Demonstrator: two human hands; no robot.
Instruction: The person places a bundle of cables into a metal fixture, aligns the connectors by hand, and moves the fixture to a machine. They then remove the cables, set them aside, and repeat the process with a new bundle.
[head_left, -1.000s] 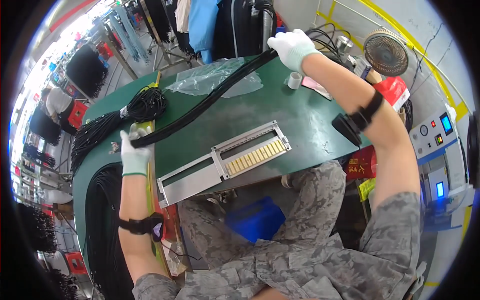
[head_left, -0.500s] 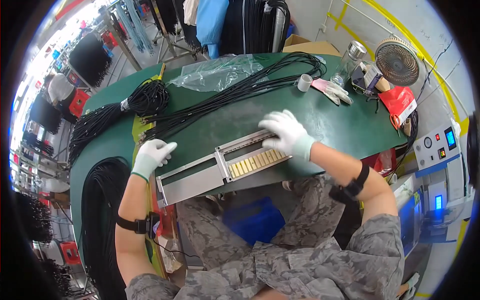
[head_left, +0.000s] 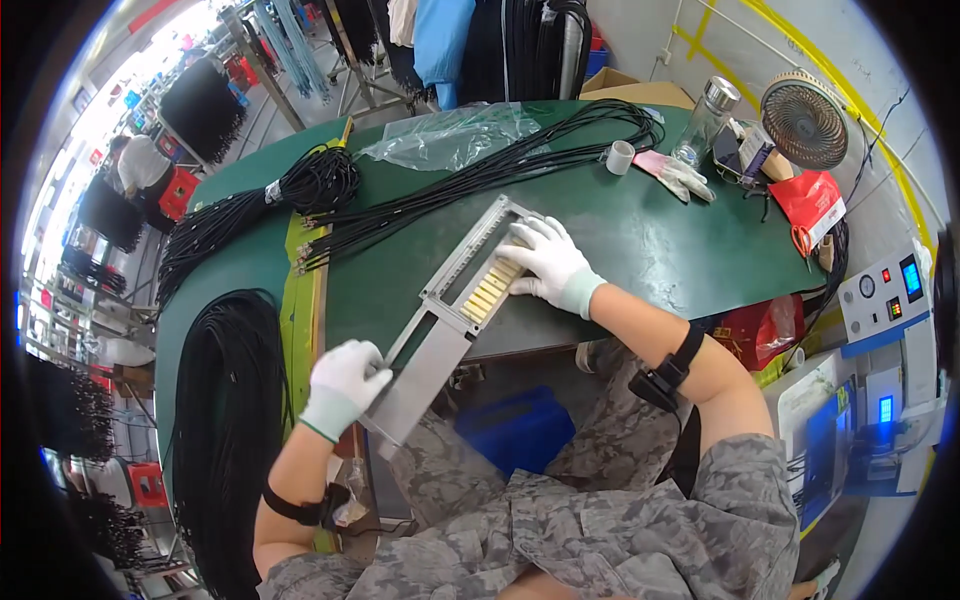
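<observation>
A long hinged metal fixture lies slantwise over the near edge of the green table, its near end sticking out above my lap. One half is a plain plate with a slot. The other half holds a row of brass-coloured blocks beside a toothed rail. My gloved left hand is closed with curled fingers at the near left end of the fixture; its fingertips are partly hidden. Across the far half, my gloved right hand grips the frame, thumb on the near side, covering some of the blocks.
Black cables stretch across the table, with a tied bundle to their left. A clear plastic bag lies behind. Back right are a white ring, a glove, a glass jar and a fan.
The fixture has turned counterclockwise, its far end swinging away and its left end coming nearer me. My left hand has moved in from beside it onto that end; my right hand has shifted slightly left.
</observation>
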